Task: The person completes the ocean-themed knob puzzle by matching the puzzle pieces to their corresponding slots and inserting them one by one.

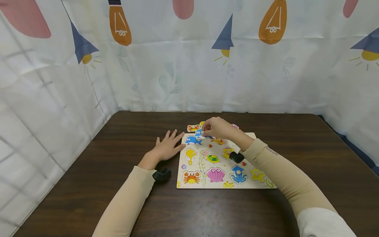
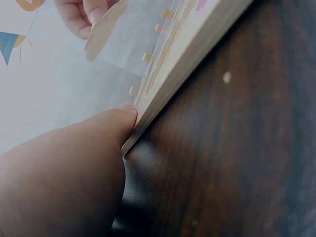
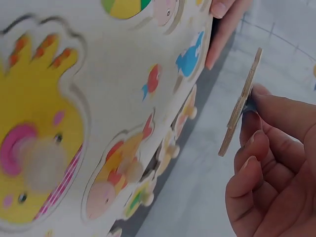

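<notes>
A puzzle board point(image 1: 217, 149) with painted sea animals lies flat on the table. My right hand point(image 1: 220, 128) pinches a knobbed blue wooden puzzle piece point(image 1: 198, 133) above the board's far left part. In the right wrist view the thin puzzle piece point(image 3: 240, 106) is seen edge-on, thumb and finger at its knob side. My left hand point(image 1: 167, 147) lies with fingers spread at the board's left edge; in the left wrist view its thumb point(image 2: 123, 118) touches that edge. Near the held piece, a blue whale point(image 1: 193, 140) shows in the board's far left corner.
Beyond the board's far edge lie loose pieces, including a crab piece point(image 1: 193, 128) and a pink piece point(image 1: 235, 126); my right hand partly hides them. The dark wooden table point(image 1: 88, 184) extends around the board, and a patterned curtain point(image 1: 189, 75) hangs behind it.
</notes>
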`<state>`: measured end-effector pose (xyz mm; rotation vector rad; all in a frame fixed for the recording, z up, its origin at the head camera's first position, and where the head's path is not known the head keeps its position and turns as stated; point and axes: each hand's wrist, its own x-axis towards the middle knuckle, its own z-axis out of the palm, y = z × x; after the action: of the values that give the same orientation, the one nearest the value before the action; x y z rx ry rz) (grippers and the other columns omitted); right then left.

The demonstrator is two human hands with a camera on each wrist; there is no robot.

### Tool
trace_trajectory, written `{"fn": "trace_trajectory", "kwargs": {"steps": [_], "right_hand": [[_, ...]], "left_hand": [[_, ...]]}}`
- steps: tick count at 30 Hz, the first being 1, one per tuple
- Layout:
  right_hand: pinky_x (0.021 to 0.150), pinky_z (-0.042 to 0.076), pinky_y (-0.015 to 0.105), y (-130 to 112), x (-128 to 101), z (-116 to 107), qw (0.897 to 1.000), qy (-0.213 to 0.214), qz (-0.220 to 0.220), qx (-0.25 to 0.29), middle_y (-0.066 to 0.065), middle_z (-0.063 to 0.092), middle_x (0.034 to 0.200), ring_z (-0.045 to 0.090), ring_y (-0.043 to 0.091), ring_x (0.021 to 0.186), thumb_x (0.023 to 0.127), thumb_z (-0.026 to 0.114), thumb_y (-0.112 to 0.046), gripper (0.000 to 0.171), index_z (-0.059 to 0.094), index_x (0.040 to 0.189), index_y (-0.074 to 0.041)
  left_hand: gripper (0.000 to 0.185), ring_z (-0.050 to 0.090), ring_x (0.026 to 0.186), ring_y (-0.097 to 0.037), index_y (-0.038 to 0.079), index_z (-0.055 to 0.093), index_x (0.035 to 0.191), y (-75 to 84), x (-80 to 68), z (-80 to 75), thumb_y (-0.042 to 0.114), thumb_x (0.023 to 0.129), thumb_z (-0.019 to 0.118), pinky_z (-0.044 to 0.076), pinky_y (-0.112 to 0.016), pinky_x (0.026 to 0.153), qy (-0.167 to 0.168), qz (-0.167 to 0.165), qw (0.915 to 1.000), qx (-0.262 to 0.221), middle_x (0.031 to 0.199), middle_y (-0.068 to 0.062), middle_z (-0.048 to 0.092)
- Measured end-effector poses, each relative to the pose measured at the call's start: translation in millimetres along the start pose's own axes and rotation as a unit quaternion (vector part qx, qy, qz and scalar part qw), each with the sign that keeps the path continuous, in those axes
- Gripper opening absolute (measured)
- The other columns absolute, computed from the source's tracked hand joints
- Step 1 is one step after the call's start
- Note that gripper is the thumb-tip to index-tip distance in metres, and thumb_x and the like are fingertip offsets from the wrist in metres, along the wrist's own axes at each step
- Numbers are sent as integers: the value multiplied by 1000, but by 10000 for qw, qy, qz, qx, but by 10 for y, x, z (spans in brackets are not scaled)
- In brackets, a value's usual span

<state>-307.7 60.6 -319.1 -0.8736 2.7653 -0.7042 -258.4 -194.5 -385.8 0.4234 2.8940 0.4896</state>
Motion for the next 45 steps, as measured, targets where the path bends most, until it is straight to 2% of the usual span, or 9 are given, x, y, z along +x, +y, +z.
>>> {"fn": "trace_trajectory", "kwargs": {"steps": [16,19,23,25,45], "right_hand": [[73,51,29,-146,237,202,9989,-337,148,-285,1,68,90,59,17,80,95,77,-22,12,76,98,-11],[78,46,32,-171,273,231,9980,-412,141,-458,-1,69,89,60,16,79,96,77,-24,12,77,98,-12],[78,44,31,-196,330,277,9972,-466,65,-582,-2,69,90,60,14,79,96,76,-25,12,77,96,-13],[74,47,29,-210,352,293,9972,-502,68,-549,-1,69,91,59,15,78,96,76,-24,12,76,97,-12],[66,46,26,-240,413,346,9942,-673,339,-771,1,66,89,57,16,75,97,75,-25,13,74,93,-13]], "left_hand": [[71,0,155,-44,22,18,167,12,16,-5,55,108,39,0,-77,112,14,62,10000,27,170,-17,7],[71,-1,155,-44,22,18,167,2,15,-3,55,108,39,0,-77,112,-5,65,10000,26,170,-17,7],[71,-1,155,-44,23,18,167,-8,9,-7,56,108,39,0,-77,112,1,47,10000,23,170,-17,6],[71,-1,155,-44,23,18,167,-13,9,-6,56,108,39,0,-77,112,12,42,10000,30,170,-16,6],[71,0,155,-44,22,19,167,-29,45,37,55,108,41,0,-77,112,56,73,10000,37,170,-17,7]]}}
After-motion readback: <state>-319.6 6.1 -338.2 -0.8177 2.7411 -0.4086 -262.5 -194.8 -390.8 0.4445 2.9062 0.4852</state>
